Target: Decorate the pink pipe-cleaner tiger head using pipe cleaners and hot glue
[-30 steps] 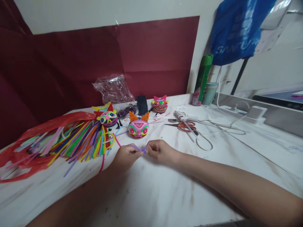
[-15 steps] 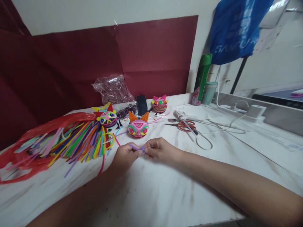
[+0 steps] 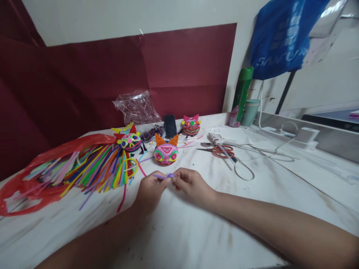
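A purple pipe cleaner (image 3: pixel 171 175) is pinched between my two hands above the white marbled table, its end curled into a small coil. My left hand (image 3: pixel 151 189) is closed on the straight part, and a length of it sticks out over the fingers. The fingertips of my right hand (image 3: pixel 192 183) are closed on the coiled end. Just beyond my hands stands a pink animal head with orange ears (image 3: pixel 166 154), made of coiled pipe cleaners. Left of it, a red-eared head (image 3: pixel 130 141) rests by a bundle of colourful pipe cleaners (image 3: pixel 97 168).
A pink-eared head (image 3: pixel 192 127) and a dark phone (image 3: pixel 169 126) stand at the back. Orange-handled scissors (image 3: pixel 223 151) and a white glue gun (image 3: pixel 215 138) with its cord lie right. A red plastic bag (image 3: pixel 36 164) lies under the bundle. A green can (image 3: pixel 241 97) stands beside a cup (image 3: pixel 250 113).
The coil at the end of the purple pipe cleaner has turned slightly between my fingers and shows more clearly. The whole view has shifted a little; the things on the table stay put.
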Motion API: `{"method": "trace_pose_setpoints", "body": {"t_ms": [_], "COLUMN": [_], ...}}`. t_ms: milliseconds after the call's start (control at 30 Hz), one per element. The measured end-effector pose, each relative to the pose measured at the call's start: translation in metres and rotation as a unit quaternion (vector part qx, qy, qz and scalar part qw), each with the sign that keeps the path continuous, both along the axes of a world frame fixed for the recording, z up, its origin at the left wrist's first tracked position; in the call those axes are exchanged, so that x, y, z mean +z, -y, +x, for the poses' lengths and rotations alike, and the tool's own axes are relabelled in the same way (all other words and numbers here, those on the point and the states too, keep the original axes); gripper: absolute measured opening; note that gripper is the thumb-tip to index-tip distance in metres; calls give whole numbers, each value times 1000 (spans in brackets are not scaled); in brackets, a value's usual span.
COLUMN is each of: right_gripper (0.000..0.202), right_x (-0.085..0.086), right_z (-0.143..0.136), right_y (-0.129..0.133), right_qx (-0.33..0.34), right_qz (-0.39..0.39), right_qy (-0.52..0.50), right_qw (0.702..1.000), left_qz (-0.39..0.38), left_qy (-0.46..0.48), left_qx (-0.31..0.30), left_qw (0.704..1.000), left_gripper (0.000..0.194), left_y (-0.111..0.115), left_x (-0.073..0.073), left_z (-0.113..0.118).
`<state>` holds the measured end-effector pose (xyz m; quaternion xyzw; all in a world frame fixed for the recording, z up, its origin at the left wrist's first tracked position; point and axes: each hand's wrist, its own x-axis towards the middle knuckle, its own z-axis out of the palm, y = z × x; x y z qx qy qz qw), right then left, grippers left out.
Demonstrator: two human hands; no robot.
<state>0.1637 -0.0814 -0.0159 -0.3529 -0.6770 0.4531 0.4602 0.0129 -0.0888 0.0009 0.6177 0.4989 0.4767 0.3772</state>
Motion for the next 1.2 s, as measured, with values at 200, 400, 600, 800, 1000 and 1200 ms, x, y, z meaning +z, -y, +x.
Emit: {"method": "trace_pose_setpoints", "body": {"t_ms": [200, 400, 600, 800, 1000, 1200], "right_gripper": [29, 23, 14, 14, 39, 37], "right_x": [1, 10, 17, 20, 14, 4], "right_z": [1, 9, 19, 19, 8, 4], "right_y": [-1, -6, -3, -6, -8, -7], "right_qx": [9, 40, 79, 95, 82, 14], "right_qz": [1, 35, 110, 44, -85, -52], "right_qy": [-4, 74, 201, 168, -10, -11], "right_qw": [1000, 996, 970, 980, 993, 998], "left_qz": [20, 43, 28, 40, -2, -36], "left_qy": [-47, -151, -253, -182, -20, -17], "left_qx": [-26, -92, -130, -138, -77, -40], "left_qw": [998, 983, 958, 973, 997, 998], "left_gripper": [16, 16, 12, 13, 18, 17], "left_y": [-2, -10, -6, -8, -11, -6], "left_x": [2, 13, 23, 15, -2, -7], "left_z": [-5, -14, -13, -13, -13, -5]}}
